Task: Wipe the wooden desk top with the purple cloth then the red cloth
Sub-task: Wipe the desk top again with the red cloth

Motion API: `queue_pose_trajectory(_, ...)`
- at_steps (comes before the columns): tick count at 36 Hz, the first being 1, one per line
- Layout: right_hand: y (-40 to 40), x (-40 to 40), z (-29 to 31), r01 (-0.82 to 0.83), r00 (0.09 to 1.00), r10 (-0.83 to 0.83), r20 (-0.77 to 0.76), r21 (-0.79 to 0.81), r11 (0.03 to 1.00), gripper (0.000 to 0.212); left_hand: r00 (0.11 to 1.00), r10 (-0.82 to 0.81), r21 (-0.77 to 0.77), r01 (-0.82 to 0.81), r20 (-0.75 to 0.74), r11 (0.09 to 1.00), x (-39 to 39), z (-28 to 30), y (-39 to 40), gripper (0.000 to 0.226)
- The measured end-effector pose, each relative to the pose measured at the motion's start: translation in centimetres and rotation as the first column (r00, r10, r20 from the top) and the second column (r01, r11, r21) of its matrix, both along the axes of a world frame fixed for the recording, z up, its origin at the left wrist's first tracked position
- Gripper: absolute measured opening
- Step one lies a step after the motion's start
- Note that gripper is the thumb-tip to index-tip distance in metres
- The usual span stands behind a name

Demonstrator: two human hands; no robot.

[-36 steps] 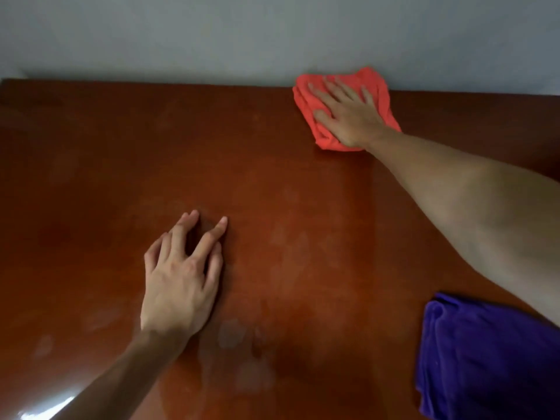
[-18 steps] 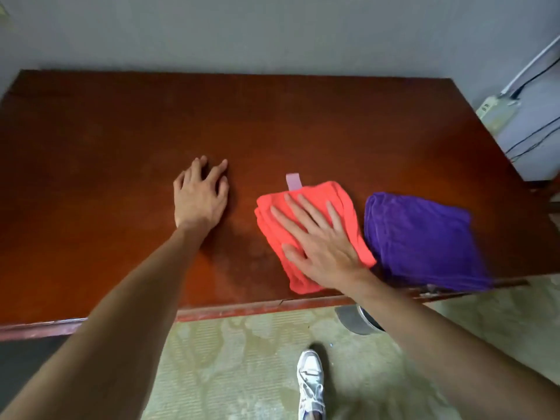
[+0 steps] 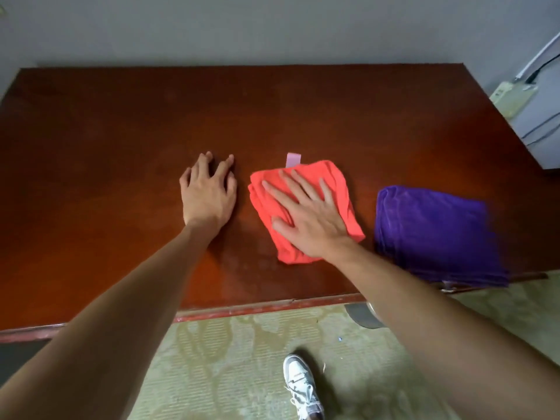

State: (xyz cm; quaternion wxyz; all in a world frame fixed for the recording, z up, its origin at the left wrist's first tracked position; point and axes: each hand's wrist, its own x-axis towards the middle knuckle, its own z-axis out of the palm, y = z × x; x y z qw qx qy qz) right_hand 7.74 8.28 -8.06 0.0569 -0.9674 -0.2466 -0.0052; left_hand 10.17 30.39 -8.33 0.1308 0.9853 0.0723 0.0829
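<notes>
Under the flat, spread right hand lies the folded red cloth on the desk top; soft, light, likely to bunch, so press centrally; purple cloth rightward; left hand relaxed alongside

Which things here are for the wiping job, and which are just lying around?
For the job:
red cloth under the right hand
purple cloth
wooden desk top
left hand resting on the desk

Just lying around:
power strip
shoe
</notes>
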Motion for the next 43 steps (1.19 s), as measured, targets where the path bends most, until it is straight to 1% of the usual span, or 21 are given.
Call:
queue_pose_trajectory(3,1.6,5.6,0.2,-0.031,0.999,0.031,0.016,-0.018,0.999,0.068,1.0,-0.003,0.026,0.002,0.016,1.0,0.3,-0.3,0.1,0.047)
queue_pose_trajectory(9,5.4,18.3,0.7,-0.007,1.0,0.007,-0.019,0.006,1.0,0.067,0.999,-0.013,0.017,0.012,0.049,1.0,0.8,-0.6,0.1,0.044)
queue_pose_trajectory(15,8.1,30.3,0.9,0.001,1.0,0.001,-0.031,0.045,0.999,0.061,1.0,-0.025,0.033,0.026,-0.005,0.999,0.8,-0.6,0.3,0.047)
queue_pose_trajectory(18,8.7,34.0,0.7,0.01,1.0,-0.009,-0.027,0.048,0.999,0.062,0.999,-0.034,0.036,0.034,0.002,0.999,0.6,-0.6,0.3,0.047)
queue_pose_trajectory(22,8.6,35.2,0.9,-0.004,1.0,0.005,-0.02,0.037,0.999,0.063,0.999,-0.042,0.037,0.042,-0.005,0.998,0.6,-0.6,0.1,0.047)
queue_pose_trajectory(27,8.9,33.5,1.2,0.032,0.998,-0.031,-0.055,0.02,0.999,0.061,0.999,-0.046,0.004,0.046,0.002,0.999,0.3,-0.4,0.2,0.046)
queue_pose_trajectory(31,8.4,29.0,1.3,0.05,0.996,-0.048,-0.076,0.016,0.999,0.06,0.999,-0.037,-0.09,0.04,0.039,0.995,0.1,0.0,0.0,0.045)
queue_pose_trajectory(33,8.3,26.0,1.5,0.056,0.996,-0.055,-0.063,0.012,0.998,0.061,0.998,-0.006,-0.178,0.019,0.069,0.984,0.3,0.4,0.0,0.043)
queue_pose_trajectory(35,8.3,22.4,1.5,0.059,0.998,-0.059,-0.039,0.012,0.998,0.062,0.992,0.029,-0.318,0.011,0.122,0.948,0.3,0.9,0.3,0.04)
queue_pose_trajectory(37,8.4,17.7,1.2,0.068,0.997,-0.067,-0.031,0.023,0.997,0.063,0.982,0.027,-0.438,0.057,0.184,0.897,-0.1,1.1,0.9,0.04)
queue_pose_trajectory(38,8.4,15.0,1.1,0.071,0.997,-0.071,-0.027,0.023,0.997,0.066,0.977,0.026,-0.473,0.079,0.211,0.877,-0.5,1.2,1.2,0.039)
queue_pose_trajectory(40,8.6,9.0,0.9,0.074,0.997,-0.074,-0.016,0.021,0.997,0.072,0.972,0.032,-0.469,0.083,0.232,0.879,-1.2,1.5,2.2,0.036)
queue_pose_trajectory(43,9.7,0.2,0.8,0.032,0.999,-0.033,0.005,0.034,0.999,0.072,0.982,0.025,-0.349,0.043,0.187,0.936,-2.1,2.5,4.6,0.032)
